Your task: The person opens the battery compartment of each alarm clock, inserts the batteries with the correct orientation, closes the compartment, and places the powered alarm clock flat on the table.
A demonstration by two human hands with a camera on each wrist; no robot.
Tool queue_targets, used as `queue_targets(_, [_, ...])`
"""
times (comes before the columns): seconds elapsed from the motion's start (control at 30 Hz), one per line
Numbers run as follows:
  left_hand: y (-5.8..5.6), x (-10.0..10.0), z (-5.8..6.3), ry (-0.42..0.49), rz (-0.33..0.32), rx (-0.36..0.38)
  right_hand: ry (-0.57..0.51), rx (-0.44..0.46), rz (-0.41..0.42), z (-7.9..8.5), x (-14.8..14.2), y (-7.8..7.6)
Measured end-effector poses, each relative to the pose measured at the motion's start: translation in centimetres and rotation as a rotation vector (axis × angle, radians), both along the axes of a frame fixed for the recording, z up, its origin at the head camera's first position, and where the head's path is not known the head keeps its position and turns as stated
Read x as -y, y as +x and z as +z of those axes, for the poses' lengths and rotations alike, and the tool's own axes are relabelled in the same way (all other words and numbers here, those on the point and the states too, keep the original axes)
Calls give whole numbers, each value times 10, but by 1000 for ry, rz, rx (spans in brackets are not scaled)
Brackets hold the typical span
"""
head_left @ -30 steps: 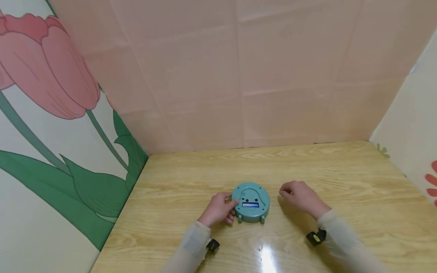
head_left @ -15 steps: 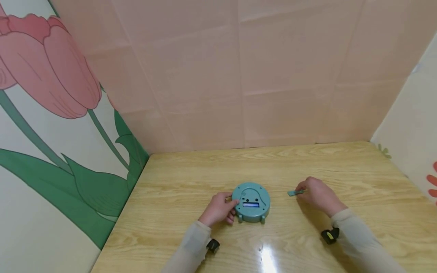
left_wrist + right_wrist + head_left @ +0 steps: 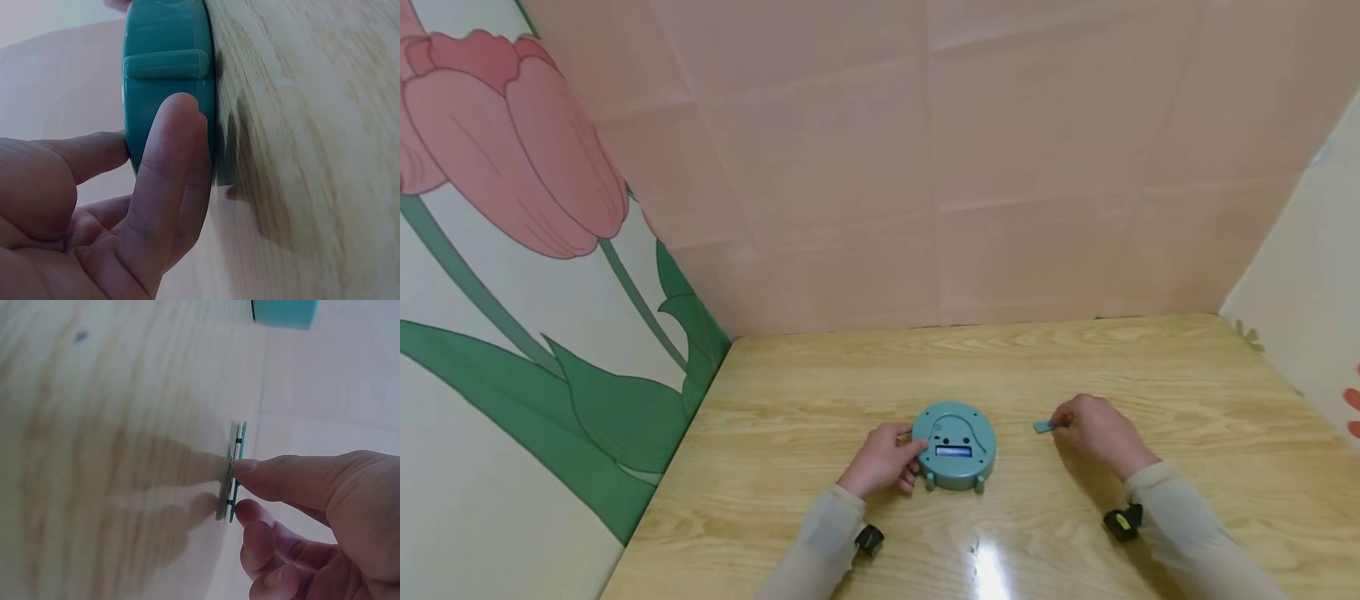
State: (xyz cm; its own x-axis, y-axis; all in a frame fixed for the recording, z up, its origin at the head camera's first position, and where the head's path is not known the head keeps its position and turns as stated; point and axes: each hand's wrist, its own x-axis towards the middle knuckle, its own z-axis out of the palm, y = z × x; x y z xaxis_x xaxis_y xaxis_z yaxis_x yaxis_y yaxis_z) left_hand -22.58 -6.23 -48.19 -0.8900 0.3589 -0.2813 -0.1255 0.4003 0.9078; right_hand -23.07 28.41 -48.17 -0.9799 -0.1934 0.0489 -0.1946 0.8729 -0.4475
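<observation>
A round teal clock lies back side up on the table, with two short feet toward me. Inside an uncovered rectangular slot on its back is a bluish-white, shiny battery. My left hand holds the clock's left rim, thumb on top and fingers along the side wall. To the right of the clock, my right hand pinches a small flat teal battery cover between thumb and fingers. In the right wrist view the cover shows edge-on, close over the tabletop.
The wood-grain table meets a pink-covered wall at the back. A tulip-printed panel stands on the left, a pale wall on the right. Dark wrist cameras sit under both sleeves.
My right hand has moved right, away from the clock, and the teal cover now shows at its fingertips, lower by the table. My left hand has stayed on the clock.
</observation>
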Motion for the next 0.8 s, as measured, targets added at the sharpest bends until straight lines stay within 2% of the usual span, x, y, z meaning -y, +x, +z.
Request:
queue_targets(0.3, [-1,0,0,-1,0,1,-6,30,-5,2,1,-1])
queue_targets(0.8, [0,0,0,-7,-2,6,4,23,-24,-3,1,-5])
